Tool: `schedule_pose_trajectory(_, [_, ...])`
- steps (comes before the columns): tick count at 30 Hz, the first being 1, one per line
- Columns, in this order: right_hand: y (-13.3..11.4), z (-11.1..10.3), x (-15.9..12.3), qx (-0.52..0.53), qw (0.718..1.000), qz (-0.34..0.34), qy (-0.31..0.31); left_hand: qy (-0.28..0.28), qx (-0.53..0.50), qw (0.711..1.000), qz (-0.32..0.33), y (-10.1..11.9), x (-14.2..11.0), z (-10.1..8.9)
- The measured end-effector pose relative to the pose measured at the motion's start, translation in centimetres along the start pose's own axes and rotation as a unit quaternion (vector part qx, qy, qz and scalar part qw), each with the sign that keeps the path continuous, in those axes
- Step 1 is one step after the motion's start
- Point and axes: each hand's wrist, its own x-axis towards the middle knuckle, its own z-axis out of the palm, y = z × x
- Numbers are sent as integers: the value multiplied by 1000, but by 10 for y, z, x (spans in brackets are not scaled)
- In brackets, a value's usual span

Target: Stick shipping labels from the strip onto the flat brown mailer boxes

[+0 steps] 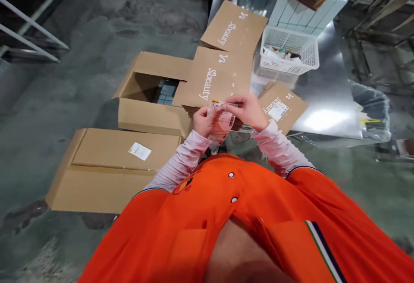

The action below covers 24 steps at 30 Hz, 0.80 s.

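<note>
Close to my body, my left hand pinches a printed shipping label along its upper left side. My right hand is closed on the label's upper edge, thumb and fingertips together. The label hangs down from both hands, with a barcode and printed lines on it. Just beyond my hands lies a stack of flat brown cartons with white "beauty" lettering. A brown carton with a white label on it rests right of my right hand, on the metal table's near edge.
A white plastic basket with small items stands on the metal table. Behind it are pale blue boxes under flat cartons. An open carton and a larger labelled carton are at left; a clear plastic bag hangs at right.
</note>
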Motion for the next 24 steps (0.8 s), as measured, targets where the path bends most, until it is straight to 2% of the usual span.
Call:
schedule_pose_trajectory(1, [3,2,8,-16,1000,-7,10,-13,-9,1000,-15,-2,3,0])
schedule_pose_trajectory(3, [18,6,33,-59,997,-21,45,-86,-25,993,-72,-7,13,-2])
schedule_pose_trajectory(5, [42,10,66,-123,989,-15,86,-156,-41,976,-146,-14,20,-7])
schedule_pose_trajectory(6, [56,11,84,-158,982,3,101,-174,-50,967,-178,-20,22,-11])
schedule_pose_trajectory(10, [96,12,142,-241,959,100,110,-165,-65,955,-237,-49,4,-32])
schedule_pose_trajectory(12, [105,15,156,-283,949,113,80,-165,-39,951,-260,-58,-16,-46])
schedule_pose_trajectory(13, [107,17,159,-310,945,98,43,-181,-25,944,-274,-57,-26,-53])
schedule_pose_trajectory(15, [106,26,153,-355,932,33,-63,-227,-12,929,-291,-44,-40,-66])
schedule_pose_trajectory(17, [101,36,132,-361,917,-51,-161,-226,-33,936,-270,-18,-38,-73])
schedule_pose_trajectory(19, [90,44,96,-333,909,-131,-212,-146,-63,962,-222,11,-19,-72])
schedule_pose_trajectory(21, [79,44,53,-265,905,-213,-256,-44,-61,984,-162,32,15,-65])
schedule_pose_trajectory(22, [75,40,33,-222,907,-234,-269,1,-35,993,-109,38,36,-60])
schedule_pose_trajectory(23, [73,35,16,-185,921,-226,-257,32,24,997,-66,41,58,-56])
schedule_pose_trajectory(24, [74,29,3,-161,945,-190,-211,58,100,993,-31,40,79,-52])
